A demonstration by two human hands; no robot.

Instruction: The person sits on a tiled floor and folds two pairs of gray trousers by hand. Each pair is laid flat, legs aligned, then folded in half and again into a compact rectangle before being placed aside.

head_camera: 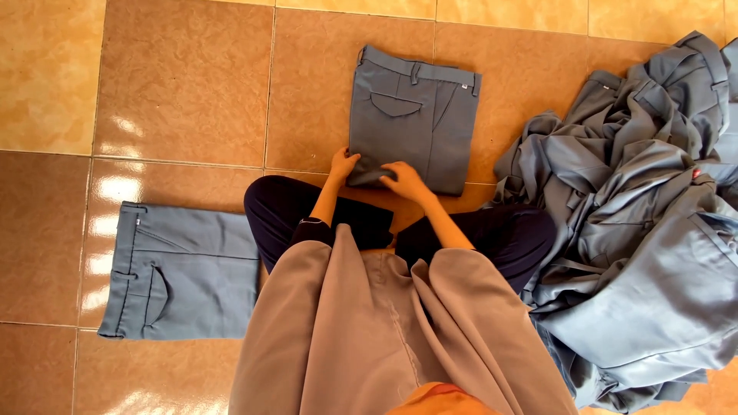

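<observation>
— Starting at the left, what is lying on the tiled floor (184, 84)?

— A folded pair of grey-blue trousers (181, 270) is lying flat there, waistband turned to the left, just beside the person's knee. Neither hand is touching it, so it is looking like a finished piece kept off to the side, well apart from the loose ones.

— And in the middle?

— Another pair of grey trousers (415, 115) is lying straight ahead of the seated person, folded into a neat block with the waistband at the far edge and a back pocket facing up. The left hand (342, 165) is gripping the near left corner, fingers curled over the cloth. The right hand (406, 181) is pinching the same near edge just beside it, fingers closed on the fabric. Both are holding the hem end, probably because that end is the loose one and is needing to be squared against the fold.

— What is sitting at the right?

— A rumpled heap of grey garments (638, 223) is piling up there, touching the person's right leg, within easy reach.
</observation>
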